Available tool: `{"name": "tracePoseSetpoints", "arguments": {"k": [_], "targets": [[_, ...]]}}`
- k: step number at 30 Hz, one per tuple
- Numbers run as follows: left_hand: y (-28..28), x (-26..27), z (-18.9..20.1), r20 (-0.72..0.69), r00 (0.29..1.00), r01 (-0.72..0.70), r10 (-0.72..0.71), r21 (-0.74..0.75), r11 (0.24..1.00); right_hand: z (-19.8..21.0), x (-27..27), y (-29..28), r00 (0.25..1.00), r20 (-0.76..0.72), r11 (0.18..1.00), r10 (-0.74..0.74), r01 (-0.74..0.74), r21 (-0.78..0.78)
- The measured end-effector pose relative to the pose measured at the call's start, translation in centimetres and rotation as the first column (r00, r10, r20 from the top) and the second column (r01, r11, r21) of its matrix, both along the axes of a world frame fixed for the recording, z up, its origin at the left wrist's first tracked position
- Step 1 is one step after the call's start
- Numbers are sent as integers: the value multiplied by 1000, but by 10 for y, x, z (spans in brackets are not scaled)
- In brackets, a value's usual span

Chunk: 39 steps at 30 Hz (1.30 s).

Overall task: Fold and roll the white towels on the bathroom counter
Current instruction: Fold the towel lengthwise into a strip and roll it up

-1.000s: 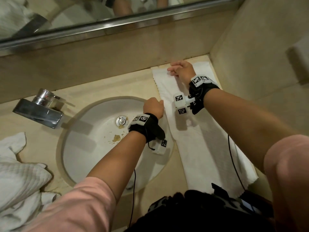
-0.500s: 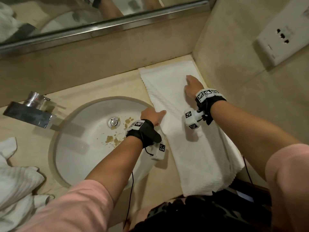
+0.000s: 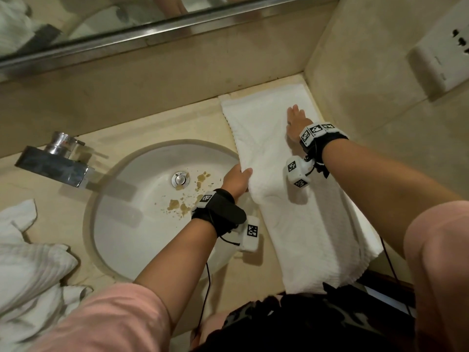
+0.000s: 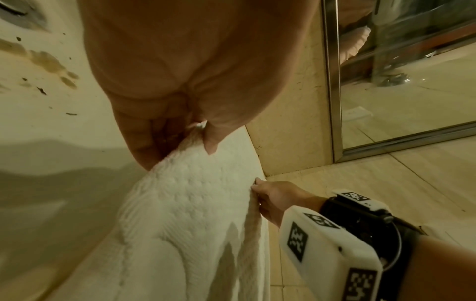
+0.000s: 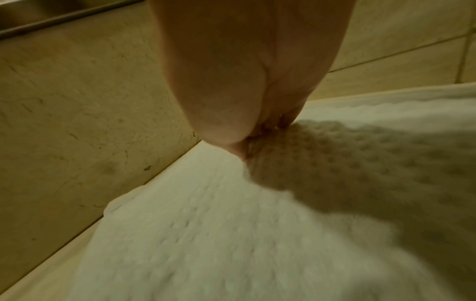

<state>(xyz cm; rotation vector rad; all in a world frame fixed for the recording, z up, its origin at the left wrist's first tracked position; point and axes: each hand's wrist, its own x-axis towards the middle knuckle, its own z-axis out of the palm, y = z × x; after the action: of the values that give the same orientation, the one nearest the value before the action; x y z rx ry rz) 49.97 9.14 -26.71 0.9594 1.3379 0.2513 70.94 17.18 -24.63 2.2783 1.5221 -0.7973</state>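
A: Counter (image 3: 152,128) of beige stone carries all; the sink (image 3: 132,224), stained brown near its drain, lies left of the folded towel (image 3: 304,224). Why does the strip run from the back wall to the front edge?

B: I think so it stays flat for rolling. The right hand (image 3: 295,121) presses on it with straight fingers, probably smoothing. The left hand (image 3: 236,180) pinches the long edge beside the sink, thumb on top.

A: And the right fingertips?

B: Blurred in the wrist view. More towels (image 3: 33,262) wait crumpled at far left.
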Motion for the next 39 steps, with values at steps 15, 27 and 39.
{"name": "tracePoseSetpoints", "arguments": {"k": [15, 27, 39], "targets": [[35, 5, 16, -532, 843, 436, -76, 596, 675, -4, 6, -5, 998, -53, 1000, 13, -11, 29], [62, 12, -5, -784, 397, 893, -477, 208, 400, -3, 30, -29, 972, -235, 982, 5, 39, 183], [13, -8, 2, -31, 984, 166, -176, 523, 836, -6, 35, -180, 698, -461, 440, -548, 709, 551]]}}
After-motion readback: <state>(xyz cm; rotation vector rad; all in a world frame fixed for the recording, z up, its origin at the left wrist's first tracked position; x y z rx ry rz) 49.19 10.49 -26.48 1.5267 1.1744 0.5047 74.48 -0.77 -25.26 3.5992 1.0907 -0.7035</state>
